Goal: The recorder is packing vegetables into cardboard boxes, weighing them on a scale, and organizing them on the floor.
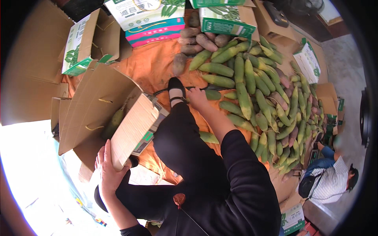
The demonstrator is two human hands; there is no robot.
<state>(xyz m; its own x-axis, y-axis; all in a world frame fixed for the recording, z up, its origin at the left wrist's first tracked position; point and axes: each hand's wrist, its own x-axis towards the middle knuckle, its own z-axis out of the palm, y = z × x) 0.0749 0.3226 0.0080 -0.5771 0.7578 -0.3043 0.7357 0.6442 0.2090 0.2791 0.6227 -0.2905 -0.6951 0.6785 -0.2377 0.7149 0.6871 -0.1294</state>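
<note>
My left hand [108, 171] grips the near edge of an open cardboard box [132, 129], fingers on the flap and thumb around its corner. Inside the box lies a green radish [115, 122], partly hidden by the walls. A grey device with a green panel [145, 141], possibly a scale, shows under the box's right side. Beside my black shoe [176, 87], my right hand [198, 98] is closed over a green radish [213, 94]; part of the radish is covered by the hand. Another radish [208, 137] lies near my knee.
A large heap of green radishes [246, 94] covers the orange sheet [151, 63] to the right, with reddish-purple roots [189, 49] behind. Printed cartons [147, 15] stand at the back. A dark cord [159, 92] runs by my shoe. Another person [325, 179] is at the far right.
</note>
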